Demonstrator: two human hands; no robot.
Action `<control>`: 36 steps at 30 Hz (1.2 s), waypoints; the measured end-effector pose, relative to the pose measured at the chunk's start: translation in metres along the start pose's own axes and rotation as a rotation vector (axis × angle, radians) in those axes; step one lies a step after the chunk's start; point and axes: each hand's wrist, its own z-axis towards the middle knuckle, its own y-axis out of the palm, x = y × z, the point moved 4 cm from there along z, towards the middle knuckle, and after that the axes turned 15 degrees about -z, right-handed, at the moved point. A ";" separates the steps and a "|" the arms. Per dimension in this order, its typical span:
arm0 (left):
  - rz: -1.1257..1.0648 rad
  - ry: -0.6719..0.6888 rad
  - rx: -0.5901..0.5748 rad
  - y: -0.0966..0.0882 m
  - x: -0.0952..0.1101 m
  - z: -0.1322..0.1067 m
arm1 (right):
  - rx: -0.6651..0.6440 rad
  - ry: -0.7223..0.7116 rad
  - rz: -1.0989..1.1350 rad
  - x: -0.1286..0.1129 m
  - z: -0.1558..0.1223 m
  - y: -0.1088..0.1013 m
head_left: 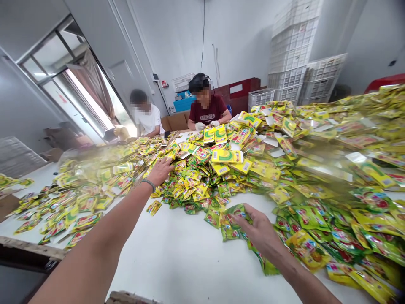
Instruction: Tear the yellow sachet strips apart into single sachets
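Observation:
My left hand, with a dark band at the wrist, stretches out over the heap, its fingers extended and resting against yellow packaging. Just in front of it lies a heap of small yellow and green packets. My right hand is lower and to the right, its thumb and fingers pinched on a green packet with red print. More green packets lie beneath and beside that hand. Flat yellow boxes with a green curved print rest on top of the heap.
A large mound of yellow boxes and packets covers the right side. Loose packets spread over the white table at left. Two people, one in a maroon shirt and one in white, sit across. White crates are stacked behind.

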 end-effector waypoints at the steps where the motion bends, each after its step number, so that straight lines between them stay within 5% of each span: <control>1: 0.007 0.013 0.003 -0.005 0.000 -0.005 | -0.020 -0.010 -0.008 -0.001 0.000 0.000; 7: -0.003 0.011 0.223 -0.043 0.030 -0.059 | -0.030 -0.056 -0.082 -0.004 -0.001 0.000; 12: -0.057 -0.014 0.272 -0.030 0.072 -0.105 | -0.058 -0.088 -0.107 -0.005 -0.001 0.000; 16: -0.044 -0.386 0.218 0.001 0.053 -0.136 | -0.027 -0.078 -0.152 0.000 0.001 -0.003; 20: -0.031 -0.696 -0.048 0.039 0.027 -0.180 | -0.008 -0.041 -0.209 0.003 0.005 -0.004; 25: -0.034 -0.677 -0.081 0.056 0.025 -0.207 | -0.022 -0.056 -0.201 0.002 0.005 0.001; 36: -0.042 -0.770 0.005 0.036 0.014 -0.199 | 0.038 -0.039 -0.188 0.010 0.008 -0.002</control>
